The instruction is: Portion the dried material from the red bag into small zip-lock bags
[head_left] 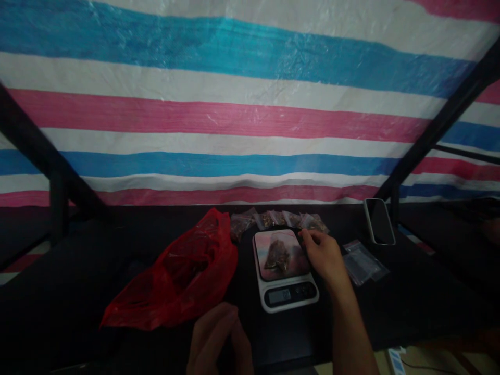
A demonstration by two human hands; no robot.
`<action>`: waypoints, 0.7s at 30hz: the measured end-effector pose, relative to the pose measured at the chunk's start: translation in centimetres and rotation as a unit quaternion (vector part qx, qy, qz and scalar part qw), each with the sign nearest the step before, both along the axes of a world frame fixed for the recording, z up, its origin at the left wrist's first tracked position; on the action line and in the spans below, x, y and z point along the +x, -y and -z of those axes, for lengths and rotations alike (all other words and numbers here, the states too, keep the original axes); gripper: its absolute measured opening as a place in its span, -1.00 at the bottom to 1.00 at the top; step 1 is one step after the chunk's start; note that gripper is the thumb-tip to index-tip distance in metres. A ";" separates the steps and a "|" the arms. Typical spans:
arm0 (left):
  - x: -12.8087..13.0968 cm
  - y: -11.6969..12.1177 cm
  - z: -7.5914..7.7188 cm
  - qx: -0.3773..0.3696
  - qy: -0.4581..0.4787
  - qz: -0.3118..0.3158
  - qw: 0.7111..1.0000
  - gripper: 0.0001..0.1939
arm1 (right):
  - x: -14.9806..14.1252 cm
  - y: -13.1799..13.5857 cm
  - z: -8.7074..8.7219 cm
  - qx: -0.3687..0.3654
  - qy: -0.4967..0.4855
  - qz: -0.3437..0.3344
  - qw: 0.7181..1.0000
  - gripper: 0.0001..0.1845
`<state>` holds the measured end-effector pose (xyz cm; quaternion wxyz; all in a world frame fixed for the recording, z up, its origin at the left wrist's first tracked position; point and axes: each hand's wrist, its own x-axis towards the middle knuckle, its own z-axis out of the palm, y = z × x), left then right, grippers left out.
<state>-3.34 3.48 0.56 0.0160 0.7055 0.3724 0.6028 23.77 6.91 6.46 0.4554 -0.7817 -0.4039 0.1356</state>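
Note:
A white kitchen scale stands on the dark table, and a small clear bag of brownish bits lies on its plate. My right hand rests at the plate's right edge, fingers curled and pinching the bag's top corner. My left hand hovers low near the table's front edge, fingers loosely curled with nothing visible in them. It is just below a crumpled red plastic bag lying left of the scale.
Several filled small bags lie in a row behind the scale. A pile of empty clear zip bags lies to the right, with a phone beyond. A striped tarp and dark frame bars stand behind.

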 end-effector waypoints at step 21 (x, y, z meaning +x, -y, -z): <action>-0.4 1.1 -0.7 0.015 -0.051 0.007 0.999 -0.74 | -0.7 0.3 -0.1 -0.047 -0.058 -0.052 0.996 -0.53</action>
